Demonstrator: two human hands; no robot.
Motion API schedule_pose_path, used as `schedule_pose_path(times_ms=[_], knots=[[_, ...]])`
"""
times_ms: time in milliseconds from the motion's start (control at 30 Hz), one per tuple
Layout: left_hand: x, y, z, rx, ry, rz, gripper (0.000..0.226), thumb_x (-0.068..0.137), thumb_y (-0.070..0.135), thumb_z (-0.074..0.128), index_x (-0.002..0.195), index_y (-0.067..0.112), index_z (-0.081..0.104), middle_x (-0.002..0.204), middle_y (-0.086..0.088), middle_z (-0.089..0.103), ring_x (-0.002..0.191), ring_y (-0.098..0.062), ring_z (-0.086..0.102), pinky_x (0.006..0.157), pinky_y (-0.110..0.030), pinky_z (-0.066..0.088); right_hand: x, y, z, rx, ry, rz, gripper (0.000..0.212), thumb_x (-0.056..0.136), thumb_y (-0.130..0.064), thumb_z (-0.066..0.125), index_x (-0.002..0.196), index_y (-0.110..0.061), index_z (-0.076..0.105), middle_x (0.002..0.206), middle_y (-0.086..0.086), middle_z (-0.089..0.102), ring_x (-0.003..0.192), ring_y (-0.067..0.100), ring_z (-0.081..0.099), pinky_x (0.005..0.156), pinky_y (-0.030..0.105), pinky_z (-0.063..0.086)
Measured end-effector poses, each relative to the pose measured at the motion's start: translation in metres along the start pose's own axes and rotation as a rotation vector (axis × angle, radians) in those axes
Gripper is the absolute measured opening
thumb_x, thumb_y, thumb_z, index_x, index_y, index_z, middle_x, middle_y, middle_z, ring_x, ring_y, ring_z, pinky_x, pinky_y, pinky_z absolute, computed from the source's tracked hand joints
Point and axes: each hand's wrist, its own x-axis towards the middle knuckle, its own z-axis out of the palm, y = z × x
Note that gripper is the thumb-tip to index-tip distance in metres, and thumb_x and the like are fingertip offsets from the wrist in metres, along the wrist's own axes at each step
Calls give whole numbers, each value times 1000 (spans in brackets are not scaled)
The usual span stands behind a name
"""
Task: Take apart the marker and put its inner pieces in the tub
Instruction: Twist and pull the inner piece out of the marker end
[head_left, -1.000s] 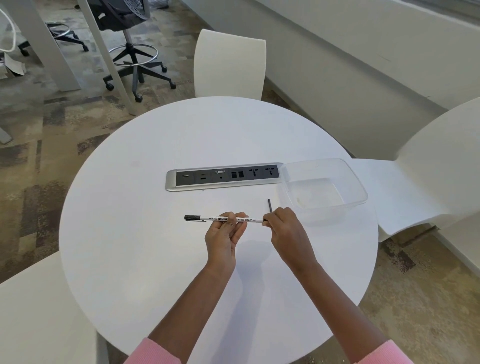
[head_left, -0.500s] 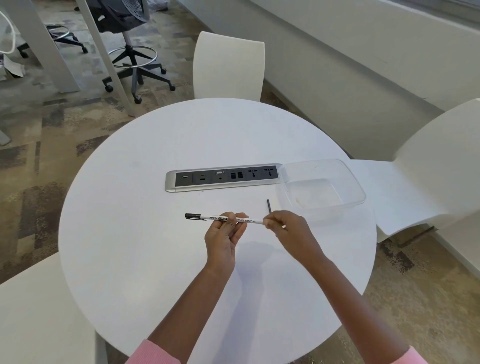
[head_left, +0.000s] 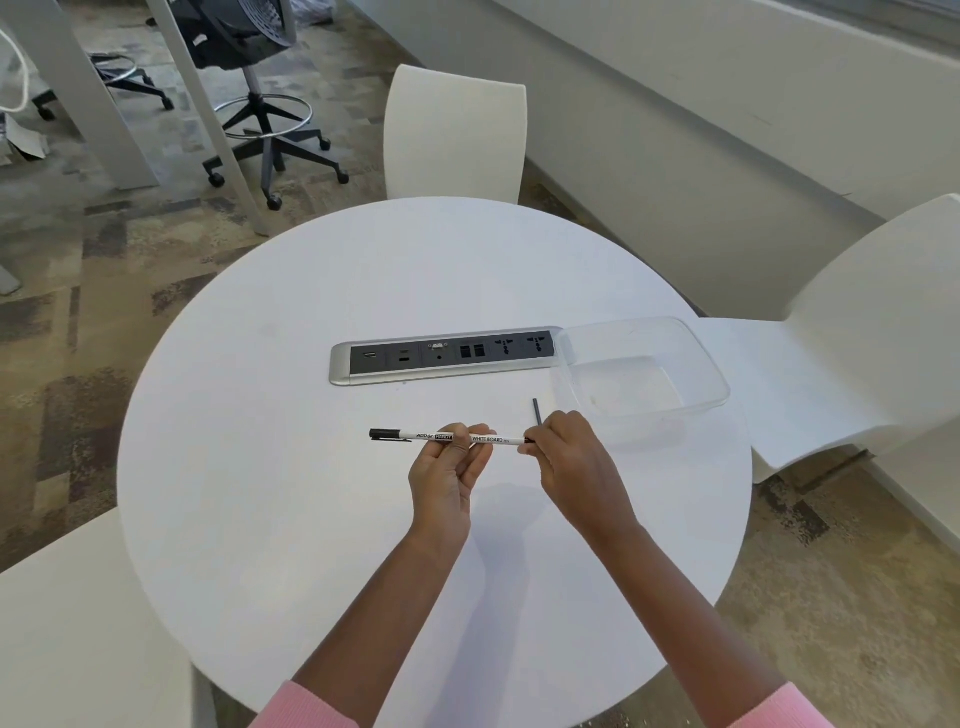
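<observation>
A slim white whiteboard marker (head_left: 491, 439) with a black cap at its left end lies level above the round white table (head_left: 260, 467). My left hand (head_left: 448, 467) pinches its middle between thumb and fingers. My right hand (head_left: 569, 451) pinches the marker's right end, where a bit of black shows. A short thin dark stick (head_left: 536, 411) pokes up from behind my right hand's fingers; whether the hand holds it I cannot tell. The clear plastic tub (head_left: 719, 387) stands just right of my right hand with nothing visible inside.
A silver power and socket strip (head_left: 447, 356) is set into the table's middle, touching the tub's left rim. White chairs stand at the far side (head_left: 454, 135), at the right (head_left: 857, 338) and at the near left. A black office chair (head_left: 249, 78) stands far left.
The hands and marker have barely moved. My right hand has shifted its fingers slightly at the marker's right end.
</observation>
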Motion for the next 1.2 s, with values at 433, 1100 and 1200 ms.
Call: schedule_pose_path(times_ms=[433, 1100, 1200], knots=[[-1, -1, -2, 103, -38, 10, 18, 92, 4, 48, 75, 8, 54, 62, 1, 71, 62, -6, 69, 60, -15, 56, 22, -2, -32, 752, -662, 709, 42, 95, -17, 46, 54, -13, 57, 53, 2, 47, 48, 9, 42, 48, 15, 37], [0, 1, 1, 33, -3, -9, 19, 92, 1, 48, 75, 6, 55, 60, 0, 71, 60, -7, 69, 58, -15, 56, -3, -7, -6, 177, -82, 169, 11, 79, -5, 55, 77, 0, 65, 69, 13, 62, 66, 30, 57, 67, 28, 40], [-1, 1, 2, 36, -2, -10, 20, 92, 1, 48, 75, 6, 55, 60, 1, 71, 60, -7, 69, 59, -15, 56, -1, -6, -5, 112, -106, 165, 11, 78, -3, 54, 73, 0, 64, 64, 13, 58, 62, 30, 55, 64, 31, 38]])
